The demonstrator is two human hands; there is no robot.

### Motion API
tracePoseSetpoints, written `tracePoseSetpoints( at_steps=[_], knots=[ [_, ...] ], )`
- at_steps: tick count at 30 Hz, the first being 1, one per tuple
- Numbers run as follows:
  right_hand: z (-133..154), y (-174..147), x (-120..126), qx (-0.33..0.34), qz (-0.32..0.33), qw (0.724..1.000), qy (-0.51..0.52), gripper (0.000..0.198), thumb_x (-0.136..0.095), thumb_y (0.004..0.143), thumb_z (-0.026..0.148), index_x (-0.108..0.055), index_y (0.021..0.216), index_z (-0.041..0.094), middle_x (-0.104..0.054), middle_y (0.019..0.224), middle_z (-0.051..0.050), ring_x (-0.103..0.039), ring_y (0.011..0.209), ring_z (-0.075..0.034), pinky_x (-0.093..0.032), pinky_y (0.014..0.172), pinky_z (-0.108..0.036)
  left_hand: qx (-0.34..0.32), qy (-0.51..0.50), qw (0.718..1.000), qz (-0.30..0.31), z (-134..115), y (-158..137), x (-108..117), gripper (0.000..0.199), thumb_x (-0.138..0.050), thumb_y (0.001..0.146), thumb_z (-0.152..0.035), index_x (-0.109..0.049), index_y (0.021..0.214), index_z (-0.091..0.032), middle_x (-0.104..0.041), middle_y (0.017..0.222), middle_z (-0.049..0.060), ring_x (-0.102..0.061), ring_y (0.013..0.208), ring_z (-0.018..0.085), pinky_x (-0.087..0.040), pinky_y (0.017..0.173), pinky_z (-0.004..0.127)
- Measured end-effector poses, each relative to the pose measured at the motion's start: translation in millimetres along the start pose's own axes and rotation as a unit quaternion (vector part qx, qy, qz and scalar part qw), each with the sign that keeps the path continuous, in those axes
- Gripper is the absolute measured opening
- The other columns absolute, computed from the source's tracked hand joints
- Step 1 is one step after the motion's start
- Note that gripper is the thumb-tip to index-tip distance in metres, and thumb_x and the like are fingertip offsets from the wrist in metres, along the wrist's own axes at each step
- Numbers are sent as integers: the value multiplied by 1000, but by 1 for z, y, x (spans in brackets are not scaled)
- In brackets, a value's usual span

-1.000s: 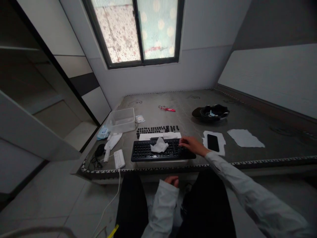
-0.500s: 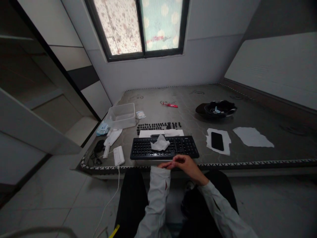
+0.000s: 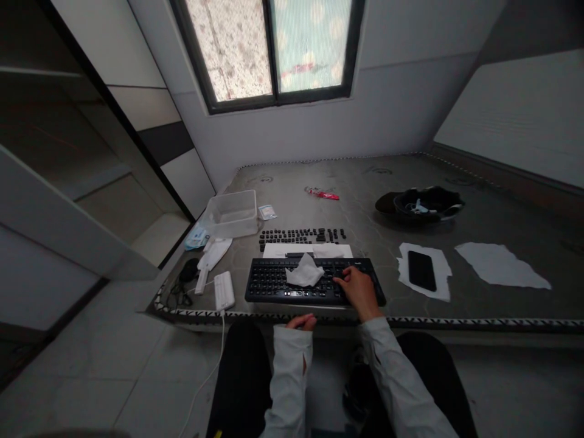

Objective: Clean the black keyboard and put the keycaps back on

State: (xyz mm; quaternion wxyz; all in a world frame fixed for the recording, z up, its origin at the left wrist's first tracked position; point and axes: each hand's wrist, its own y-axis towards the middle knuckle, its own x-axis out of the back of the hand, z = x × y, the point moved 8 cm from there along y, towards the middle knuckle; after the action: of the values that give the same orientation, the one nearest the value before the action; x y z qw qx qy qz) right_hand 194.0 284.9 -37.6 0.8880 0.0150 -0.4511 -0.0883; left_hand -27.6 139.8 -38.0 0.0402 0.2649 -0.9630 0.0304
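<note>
A black keyboard [image 3: 269,285] lies near the front edge of the bed, with a crumpled white tissue [image 3: 305,271] on its middle. Over the keyboard's right part is my right hand [image 3: 360,291], thumb and fingertips pinched together at the keys; anything between them is too small to see. My left hand [image 3: 302,322] rests closed just in front of the bed edge, its fingers curled, and what it may hold is hidden. Behind the keyboard, rows of loose black keycaps [image 3: 292,235] lie beyond a white sheet of paper [image 3: 274,250].
To the left are a clear plastic box [image 3: 232,216], a white power strip [image 3: 224,291] with its cord, and a black cable [image 3: 182,292]. On the right lie a phone [image 3: 422,271] on paper, another paper sheet [image 3: 502,264] and a black cap [image 3: 424,205]. Red keyring [image 3: 326,194] farther back.
My right hand has left my left hand and moved forward and right onto the keyboard. The left hand has dropped slightly toward me. The whole view has shifted a little.
</note>
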Motion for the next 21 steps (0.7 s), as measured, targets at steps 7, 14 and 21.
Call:
tracePoseSetpoints(
  at_steps=[7,14,21],
  knots=[
    [12,1,22,26,14,990,138,29,-71,70,46,-71,81,19,-72,66,-3,-67,60,-19,-49,58,-29,-18,51,999,-1,-2,3,6,13,-76,68,-34,-78,72,-21,-79,72,6,-73,69,23,-59,66,33],
    [83,-49,83,278,-17,900,336,7,-72,77,29,-74,82,25,-78,81,-2,-73,75,-19,-58,67,-29,-39,15,999,-15,-21,14,25,12,-78,68,-34,-79,74,-24,-79,69,4,-73,65,20,-60,64,28],
    [128,-98,111,464,34,780,417,23,-66,84,18,-71,103,32,-78,94,-1,-74,78,-17,-59,67,-29,-34,-62,996,62,-61,1,28,35,-74,68,-54,-79,82,-22,-81,82,7,-76,72,22,-63,71,29]
  ],
)
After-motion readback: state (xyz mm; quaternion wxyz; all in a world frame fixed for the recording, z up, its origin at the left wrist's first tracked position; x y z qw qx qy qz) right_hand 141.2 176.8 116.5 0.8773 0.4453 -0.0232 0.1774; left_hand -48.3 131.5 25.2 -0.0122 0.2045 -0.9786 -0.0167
